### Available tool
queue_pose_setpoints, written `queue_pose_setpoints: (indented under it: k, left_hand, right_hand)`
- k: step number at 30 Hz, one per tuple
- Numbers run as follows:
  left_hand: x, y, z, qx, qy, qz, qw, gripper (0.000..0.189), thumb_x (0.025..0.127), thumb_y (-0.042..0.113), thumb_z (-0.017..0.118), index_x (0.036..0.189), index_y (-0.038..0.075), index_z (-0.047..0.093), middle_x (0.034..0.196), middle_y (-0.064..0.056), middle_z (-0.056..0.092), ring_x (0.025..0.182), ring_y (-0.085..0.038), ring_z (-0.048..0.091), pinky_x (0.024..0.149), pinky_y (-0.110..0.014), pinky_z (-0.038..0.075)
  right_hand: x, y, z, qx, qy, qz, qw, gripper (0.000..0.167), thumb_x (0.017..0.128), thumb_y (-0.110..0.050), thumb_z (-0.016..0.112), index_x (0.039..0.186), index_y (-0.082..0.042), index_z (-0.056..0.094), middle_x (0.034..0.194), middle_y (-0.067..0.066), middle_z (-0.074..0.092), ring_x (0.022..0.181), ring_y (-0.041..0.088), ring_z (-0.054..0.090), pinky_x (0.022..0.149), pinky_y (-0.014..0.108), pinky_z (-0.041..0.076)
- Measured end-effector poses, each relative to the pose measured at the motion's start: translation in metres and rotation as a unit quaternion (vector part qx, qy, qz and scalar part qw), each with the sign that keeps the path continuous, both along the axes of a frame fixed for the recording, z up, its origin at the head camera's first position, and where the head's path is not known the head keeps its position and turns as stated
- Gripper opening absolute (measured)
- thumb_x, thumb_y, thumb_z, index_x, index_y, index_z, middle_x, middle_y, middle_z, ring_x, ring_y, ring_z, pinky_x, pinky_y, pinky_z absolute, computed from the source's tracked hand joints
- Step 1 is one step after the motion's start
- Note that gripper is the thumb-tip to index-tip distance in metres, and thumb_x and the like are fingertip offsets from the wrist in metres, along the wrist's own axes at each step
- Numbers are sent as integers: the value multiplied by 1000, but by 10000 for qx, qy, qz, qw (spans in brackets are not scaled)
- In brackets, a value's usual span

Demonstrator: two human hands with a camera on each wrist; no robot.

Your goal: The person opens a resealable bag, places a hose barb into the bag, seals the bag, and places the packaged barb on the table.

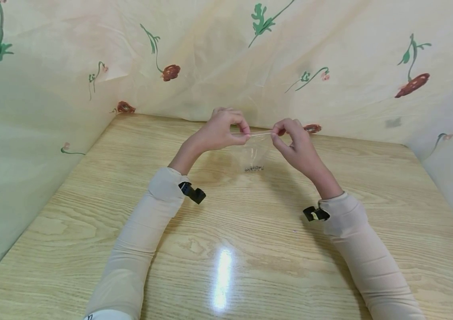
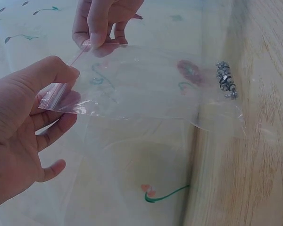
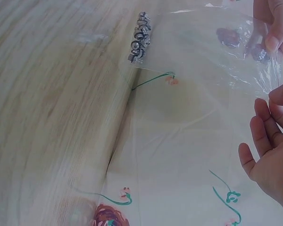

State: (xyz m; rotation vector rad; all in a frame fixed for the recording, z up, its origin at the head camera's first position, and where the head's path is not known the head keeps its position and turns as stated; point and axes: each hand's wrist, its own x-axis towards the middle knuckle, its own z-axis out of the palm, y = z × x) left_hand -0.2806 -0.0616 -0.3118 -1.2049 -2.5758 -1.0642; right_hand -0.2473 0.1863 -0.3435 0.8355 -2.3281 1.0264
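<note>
A clear zip-lock bag (image 2: pixel 141 87) hangs upright between my two hands, its zip strip along the top edge. My left hand (image 1: pixel 226 129) pinches one end of that strip between thumb and forefinger. At the other end, my right hand (image 1: pixel 298 144) pinches the strip the same way, its remaining fingers loosely bent. Small dark and silver metal pieces (image 2: pixel 225 80), which look like little screws or fittings, lie gathered in a row along the bag's bottom. In the right wrist view the metal pieces (image 3: pixel 140 38) show through the clear plastic.
Below the hands is a wood-grain table (image 1: pixel 194 240) with a bright light reflection near its front. A pale flowered sheet (image 1: pixel 218 58) hangs behind the table and along both sides. Black wrist straps (image 1: pixel 192 192) sit over beige sleeves.
</note>
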Motion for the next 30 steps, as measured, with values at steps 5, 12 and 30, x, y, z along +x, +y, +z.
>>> queue_pose_setpoints:
  k: [5, 12, 30]
  left_hand:
    - [1, 0, 0, -25, 27, 34, 10000, 6, 91, 16, 73, 89, 11, 74, 94, -2, 69, 101, -17, 59, 113, -47, 23]
    - [0, 0, -1, -68, 62, 101, 9999, 5, 90, 16, 73, 89, 12, 74, 94, -2, 69, 103, -17, 59, 113, -47, 24]
    - [-1, -1, -3, -47, 30, 62, 10000, 5, 91, 15, 72, 88, 12, 73, 93, -1, 70, 101, -15, 60, 115, -48, 20]
  right_hand:
    - [0, 1, 0, -31, -3, 7, 10000, 5, 98, -1, 58, 98, 3, 61, 99, 18, 63, 94, 24, 47, 87, 31, 36]
    - [-1, 2, -1, -55, -29, -68, 10000, 4, 98, 0, 58, 98, 3, 60, 98, 16, 63, 93, 21, 48, 85, 30, 35]
    - [-2, 7, -2, -8, -177, -169, 9997, 6, 99, -2, 58, 99, 3, 60, 99, 18, 62, 94, 26, 47, 88, 34, 34]
